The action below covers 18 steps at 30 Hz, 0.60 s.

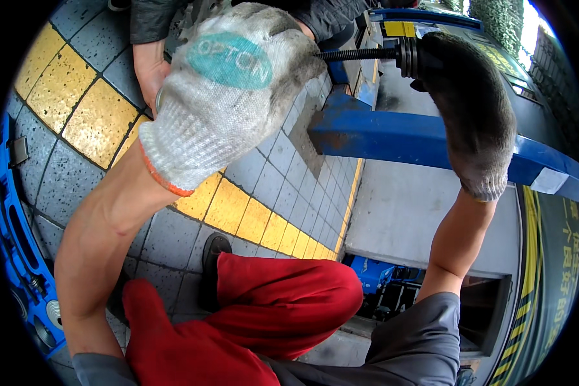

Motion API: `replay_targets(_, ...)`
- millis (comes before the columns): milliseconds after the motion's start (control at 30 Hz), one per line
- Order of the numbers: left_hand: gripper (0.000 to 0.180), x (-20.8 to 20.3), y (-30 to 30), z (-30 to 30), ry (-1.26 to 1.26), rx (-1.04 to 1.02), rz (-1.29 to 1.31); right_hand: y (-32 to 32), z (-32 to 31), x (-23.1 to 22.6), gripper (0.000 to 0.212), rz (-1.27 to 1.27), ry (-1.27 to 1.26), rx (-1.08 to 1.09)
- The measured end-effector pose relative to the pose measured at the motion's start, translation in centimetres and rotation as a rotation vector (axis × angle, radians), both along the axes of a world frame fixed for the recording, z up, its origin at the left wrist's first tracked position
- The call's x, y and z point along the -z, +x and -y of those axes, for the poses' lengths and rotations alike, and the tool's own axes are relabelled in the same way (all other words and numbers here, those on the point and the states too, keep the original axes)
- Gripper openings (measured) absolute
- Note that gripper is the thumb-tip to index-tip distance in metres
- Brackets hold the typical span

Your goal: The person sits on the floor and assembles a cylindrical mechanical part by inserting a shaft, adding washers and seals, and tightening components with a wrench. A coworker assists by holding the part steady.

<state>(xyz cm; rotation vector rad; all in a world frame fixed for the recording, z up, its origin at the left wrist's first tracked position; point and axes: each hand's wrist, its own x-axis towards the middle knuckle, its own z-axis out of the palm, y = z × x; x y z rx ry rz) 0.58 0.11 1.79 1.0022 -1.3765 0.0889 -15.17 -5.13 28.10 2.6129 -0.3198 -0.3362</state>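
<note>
A black threaded rod (357, 55) lies level between my hands at the top, with a stack of dark round discs (407, 56) near its right end. My right hand (469, 96), in a grey glove blackened with grime, is closed round the end beside the discs. My left hand (228, 83), in a white knit glove with a green oval print, is closed at the rod's other end. Its fingertips and what they hold are hidden behind the glove. Partly behind my left glove is a grey metal part (202, 11). A co-worker's bare hand (150, 72) reaches down beside that glove.
A blue steel beam (392, 135) runs below the rod to the right. At far left lies an open blue tool case (19, 238) with round pieces inside. Grey floor tiles carry a yellow strip (231, 206). A blue machine (373, 276) sits low at right. The co-worker's dark sleeves (153, 20) are above.
</note>
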Motion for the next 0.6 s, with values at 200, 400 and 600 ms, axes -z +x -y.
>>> replay_targets(200, 0.021, 0.5, -0.6, 1.0, -0.141, -0.064, -0.124, 1.8, -0.6, 0.0, 0.040, -0.408, -0.483, -0.242)
replay_targets(400, 0.021, 0.7, -1.0, 1.5, -0.221, -0.072, -0.189, 0.6, 2.3, -2.2, 0.039, -0.404, -0.310, -0.369)
replay_targets(600, 0.021, 0.4, -0.9, 1.1, -0.219, -0.103, -0.208, 1.7, 0.2, -0.2, 0.033, 0.016, 0.152, 0.201)
